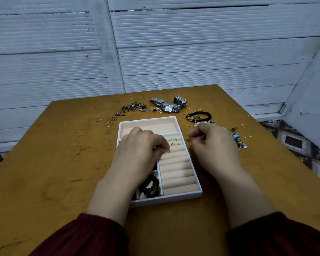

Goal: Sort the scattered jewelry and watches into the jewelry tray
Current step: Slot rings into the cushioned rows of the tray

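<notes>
Over ring rolls (pixel 175 163), left hand (pixel 142 146) pinches ring (pixel 167 151); I want it upright between rolls, pressed gently; right hand (pixel 214 145) curled, hold unclear.

Nothing legible on show here, with the square white dial of the silver watch (pixel 168 108) at the far side of the table (pixel 63 145) too small and blurred for any brand or numeral.
</notes>
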Action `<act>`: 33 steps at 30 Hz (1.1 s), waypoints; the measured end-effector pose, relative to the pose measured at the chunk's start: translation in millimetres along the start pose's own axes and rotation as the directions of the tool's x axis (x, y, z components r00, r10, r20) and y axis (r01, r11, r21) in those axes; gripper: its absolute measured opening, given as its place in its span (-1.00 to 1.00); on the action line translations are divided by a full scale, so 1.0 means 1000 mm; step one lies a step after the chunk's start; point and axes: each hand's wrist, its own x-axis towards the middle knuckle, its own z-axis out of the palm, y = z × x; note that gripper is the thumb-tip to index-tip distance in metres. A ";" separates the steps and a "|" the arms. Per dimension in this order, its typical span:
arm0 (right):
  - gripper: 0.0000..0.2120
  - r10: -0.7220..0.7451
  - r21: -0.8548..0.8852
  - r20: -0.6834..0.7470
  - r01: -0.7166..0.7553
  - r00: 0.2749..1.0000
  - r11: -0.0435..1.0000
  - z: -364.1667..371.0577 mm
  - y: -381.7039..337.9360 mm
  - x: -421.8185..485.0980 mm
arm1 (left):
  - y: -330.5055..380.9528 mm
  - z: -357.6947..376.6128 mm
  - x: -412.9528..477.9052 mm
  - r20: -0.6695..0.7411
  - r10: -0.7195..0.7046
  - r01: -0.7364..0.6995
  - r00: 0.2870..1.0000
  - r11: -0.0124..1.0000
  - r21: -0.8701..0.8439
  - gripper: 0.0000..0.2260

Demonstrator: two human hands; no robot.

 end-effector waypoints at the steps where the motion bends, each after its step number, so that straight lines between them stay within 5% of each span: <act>1: -0.80 0.001 0.002 -0.001 -0.001 1.000 1.000 0.000 0.000 0.000 | 0.001 0.000 0.000 0.001 0.002 -0.002 1.000 1.000 0.004 -0.86; 26: -0.78 0.006 0.014 -0.002 -0.006 1.000 1.000 -0.002 -0.004 0.000 | 0.004 -0.004 -0.002 0.011 -0.028 0.027 1.000 0.999 0.023 -0.85; 33: -0.78 0.002 0.033 -0.005 -0.002 1.000 0.999 -0.001 -0.004 0.000 | -0.001 -0.004 -0.003 -0.087 -0.035 0.025 0.996 0.994 -0.109 -0.88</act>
